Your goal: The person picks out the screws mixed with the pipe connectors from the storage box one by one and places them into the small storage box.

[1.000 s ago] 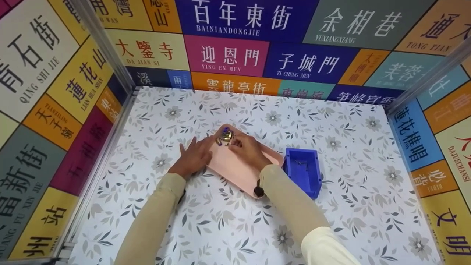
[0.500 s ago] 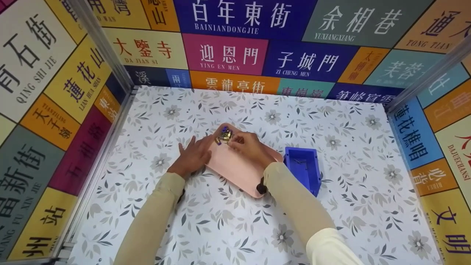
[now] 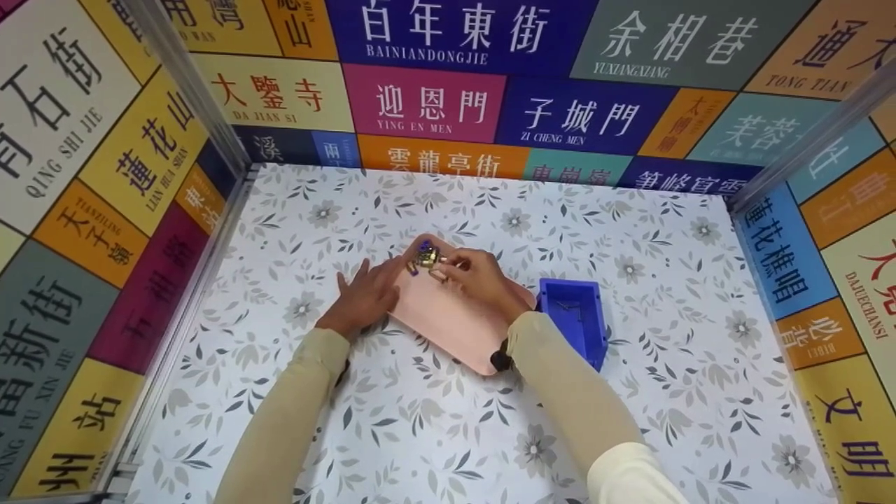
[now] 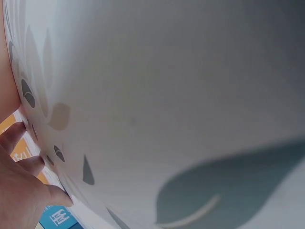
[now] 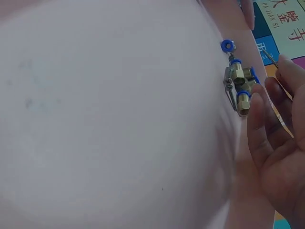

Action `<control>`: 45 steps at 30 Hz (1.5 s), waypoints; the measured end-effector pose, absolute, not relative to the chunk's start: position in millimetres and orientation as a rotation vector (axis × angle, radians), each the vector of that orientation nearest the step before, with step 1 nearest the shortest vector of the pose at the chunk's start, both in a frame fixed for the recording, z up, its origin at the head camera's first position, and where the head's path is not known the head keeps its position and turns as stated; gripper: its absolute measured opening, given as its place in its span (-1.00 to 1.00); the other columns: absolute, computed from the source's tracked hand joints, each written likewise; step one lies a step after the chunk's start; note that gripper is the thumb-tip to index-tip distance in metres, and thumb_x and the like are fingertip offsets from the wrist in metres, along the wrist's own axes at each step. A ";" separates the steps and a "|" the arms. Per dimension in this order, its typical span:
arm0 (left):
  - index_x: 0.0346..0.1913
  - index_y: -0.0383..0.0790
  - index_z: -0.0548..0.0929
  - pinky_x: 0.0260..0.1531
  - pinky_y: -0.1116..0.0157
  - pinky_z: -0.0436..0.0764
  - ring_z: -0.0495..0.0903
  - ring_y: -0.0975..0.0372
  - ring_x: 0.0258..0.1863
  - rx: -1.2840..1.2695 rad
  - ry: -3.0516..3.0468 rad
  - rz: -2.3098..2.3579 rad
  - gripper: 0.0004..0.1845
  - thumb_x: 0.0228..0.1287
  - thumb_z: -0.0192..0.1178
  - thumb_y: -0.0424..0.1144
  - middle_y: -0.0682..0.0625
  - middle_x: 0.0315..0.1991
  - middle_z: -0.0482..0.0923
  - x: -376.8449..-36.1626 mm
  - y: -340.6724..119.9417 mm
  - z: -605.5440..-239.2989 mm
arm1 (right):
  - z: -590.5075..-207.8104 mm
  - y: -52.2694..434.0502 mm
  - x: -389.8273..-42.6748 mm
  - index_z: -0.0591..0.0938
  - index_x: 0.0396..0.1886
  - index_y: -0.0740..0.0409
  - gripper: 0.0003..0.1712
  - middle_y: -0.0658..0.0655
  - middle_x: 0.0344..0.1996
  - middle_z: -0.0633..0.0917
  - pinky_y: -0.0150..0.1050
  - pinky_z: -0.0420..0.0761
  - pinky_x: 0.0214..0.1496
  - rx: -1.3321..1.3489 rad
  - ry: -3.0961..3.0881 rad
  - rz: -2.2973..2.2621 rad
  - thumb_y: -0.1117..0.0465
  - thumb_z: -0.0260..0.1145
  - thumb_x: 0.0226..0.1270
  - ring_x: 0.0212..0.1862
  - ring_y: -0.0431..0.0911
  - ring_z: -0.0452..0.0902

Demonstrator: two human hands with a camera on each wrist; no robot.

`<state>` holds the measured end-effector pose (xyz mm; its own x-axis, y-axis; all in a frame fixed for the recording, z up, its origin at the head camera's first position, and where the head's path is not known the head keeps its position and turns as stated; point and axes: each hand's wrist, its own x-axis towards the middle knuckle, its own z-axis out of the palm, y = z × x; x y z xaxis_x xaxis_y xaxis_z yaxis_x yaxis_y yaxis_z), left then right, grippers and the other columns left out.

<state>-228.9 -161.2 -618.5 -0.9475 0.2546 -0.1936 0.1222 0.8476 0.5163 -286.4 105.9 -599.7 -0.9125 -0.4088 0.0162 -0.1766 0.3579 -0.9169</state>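
Observation:
A pink tray [image 3: 448, 322] lies slanted on the table. At its far end sits a small pile of brass pipe fittings [image 3: 427, 255] with blue rings. In the right wrist view, silvery screws [image 5: 229, 88] lie against these brass fittings [image 5: 243, 101]. My right hand [image 3: 483, 278] is over the tray, beside the pile, and its thumb and finger pinch a threaded screw [image 5: 269, 58]. On the tray's left edge rests my left hand [image 3: 362, 292], fingers spread; the left wrist view catches only part of that hand [image 4: 21, 186].
A blue plastic bin [image 3: 600, 315] stands right of the tray, close to it, with a few thin screws [image 3: 570, 306] inside. A flower-patterned cloth [image 3: 420, 434] covers the table. Panels with printed signs [image 3: 427, 105] wall in the back and both sides.
My right hand stays beside the fittings, with only small shifts of its fingers and forearm. The left hand keeps its place on the tray edge. The head view has drifted slightly.

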 end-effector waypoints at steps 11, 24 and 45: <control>0.59 0.60 -0.30 0.31 -0.57 -0.45 -0.22 -0.30 0.62 0.292 2.785 0.770 -0.35 0.62 -0.31 0.12 0.16 0.67 -0.02 -230.1 -160.8 -620.0 | -587.9 114.3 -282.0 0.77 -0.22 0.12 -0.85 0.07 -0.33 0.77 -0.26 0.68 -0.46 -0.486 2.437 -1.656 0.12 0.43 0.38 -0.32 0.20 0.69; 0.58 0.64 -0.29 0.31 -0.56 -0.46 -0.25 -0.29 0.63 0.268 2.781 0.773 -0.38 0.60 -0.36 0.25 0.18 0.67 -0.02 -230.3 -158.9 -620.4 | -563.0 141.5 -275.0 0.78 -0.17 0.14 -0.79 0.12 -0.21 0.77 -0.12 0.78 -0.32 -0.537 2.529 -1.699 0.10 0.45 0.35 -0.18 0.01 0.71; 0.63 0.48 -0.24 0.30 -0.58 -0.43 -0.22 -0.29 0.63 0.291 2.789 0.752 -0.36 0.61 -0.34 0.19 0.11 0.67 0.00 -230.5 -160.6 -623.0 | -521.8 196.0 -249.2 0.76 -0.20 0.30 -0.85 0.26 -0.26 0.77 -0.28 0.73 -0.28 -0.532 2.736 -1.774 0.27 0.41 0.38 -0.20 0.08 0.69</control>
